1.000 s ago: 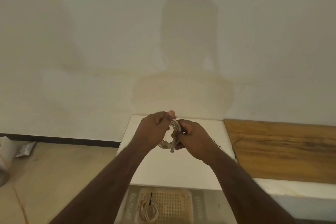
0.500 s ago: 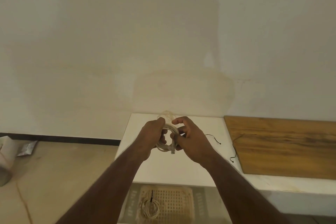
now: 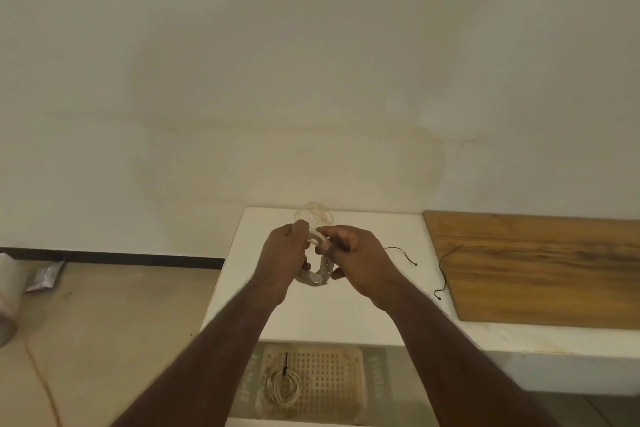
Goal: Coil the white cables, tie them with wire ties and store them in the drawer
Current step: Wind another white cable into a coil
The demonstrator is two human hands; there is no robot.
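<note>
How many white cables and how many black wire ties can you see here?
White cables: 3, one held in both hands, one on the white table, one tied in the drawer.
Loose black wire ties: 2, and.
Total: 5.

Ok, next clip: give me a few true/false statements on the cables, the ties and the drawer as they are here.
1. Both hands, left hand and right hand, hold one coiled white cable. True.
2. The drawer is shut. False: it is open, below the white counter.
3. A tied coil lies in the drawer. True.
4. No ties lie on the counter. False: two black wire ties lie right of the hands.
5. A loose cable lies at the counter's far edge. True.
</note>
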